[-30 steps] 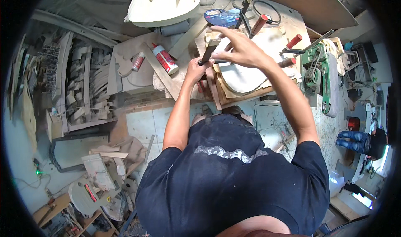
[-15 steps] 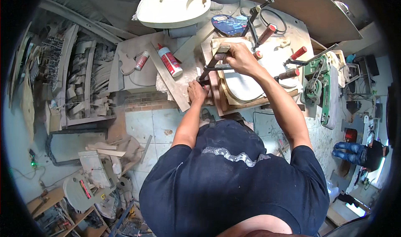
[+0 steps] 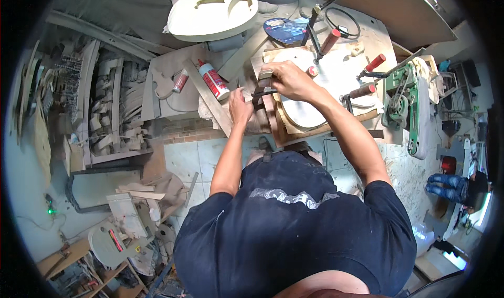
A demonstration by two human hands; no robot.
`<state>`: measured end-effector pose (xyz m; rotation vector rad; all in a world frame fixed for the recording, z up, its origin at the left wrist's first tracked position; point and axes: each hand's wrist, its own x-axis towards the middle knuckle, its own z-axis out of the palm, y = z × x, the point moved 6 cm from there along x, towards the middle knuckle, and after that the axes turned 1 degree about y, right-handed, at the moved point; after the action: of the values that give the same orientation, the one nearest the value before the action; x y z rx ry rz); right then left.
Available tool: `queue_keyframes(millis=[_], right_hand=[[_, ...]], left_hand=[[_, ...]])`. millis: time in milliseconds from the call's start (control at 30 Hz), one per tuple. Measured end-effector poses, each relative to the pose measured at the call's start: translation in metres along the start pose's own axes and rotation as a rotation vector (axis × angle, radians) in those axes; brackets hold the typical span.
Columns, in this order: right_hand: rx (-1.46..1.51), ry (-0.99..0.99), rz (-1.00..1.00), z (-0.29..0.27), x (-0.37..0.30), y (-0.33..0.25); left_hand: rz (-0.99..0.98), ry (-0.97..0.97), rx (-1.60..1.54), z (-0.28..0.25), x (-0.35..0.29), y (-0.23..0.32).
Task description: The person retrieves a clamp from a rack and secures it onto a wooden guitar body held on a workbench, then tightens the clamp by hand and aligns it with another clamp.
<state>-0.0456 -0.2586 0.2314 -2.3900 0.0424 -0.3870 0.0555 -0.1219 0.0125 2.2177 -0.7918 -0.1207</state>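
Note:
A pale guitar-shaped wooden body [image 3: 304,112] lies on boards at the bench's front edge, held by several black bar clamps with red handles [image 3: 329,42]. Over its left side my right hand [image 3: 295,81] is closed around the upper part of another clamp [image 3: 264,93], beside a small block of wood [image 3: 266,74]. My left hand [image 3: 240,108] is at the lower left end of this same clamp, with fingers curled against its dark metal. Part of the clamp is hidden behind my fingers.
Left of my hands, a white and red glue bottle [image 3: 213,80] lies near a long wooden strip [image 3: 207,98]. A second guitar body [image 3: 212,14] is at the back. A green machine [image 3: 404,104] stands right. A person [image 3: 457,188] is far right.
Both hands have shifted: the left one up and slightly left, the right one slightly left and down. The clamp between them has tilted and moved with them.

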Motion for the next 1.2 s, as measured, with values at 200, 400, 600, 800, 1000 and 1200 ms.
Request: queue_keyframes(millis=[200, 400, 600, 800, 1000, 1200], right_hand=[[-0.087, -0.038, 0.039, -0.014, -0.001, -0.007], [-0.156, -0.076, 0.016, -0.062, -0.006, -0.009], [-0.234, -0.095, 0.053, -0.061, -0.011, -0.025], [-0.56, -0.358, 0.616, -0.07, -0.029, 0.024], [-0.58, -0.249, 0.167, -0.047, -0.04, 0.031], [-0.389, -0.173, 0.209, -0.065, -0.036, 0.012]], left_hand=[[0.155, -0.122, -1.083, -0.04, 0.0, 0.101], [0.162, -0.111, -0.614, -0.027, -0.001, 0.093], [0.082, -0.116, -0.535, -0.02, -0.004, 0.079], [0.117, -0.148, -0.547, -0.018, -0.008, 0.079], [0.052, -0.157, -0.536, -0.01, -0.004, 0.065], [0.115, -0.127, -0.604, -0.013, -0.003, 0.062]])
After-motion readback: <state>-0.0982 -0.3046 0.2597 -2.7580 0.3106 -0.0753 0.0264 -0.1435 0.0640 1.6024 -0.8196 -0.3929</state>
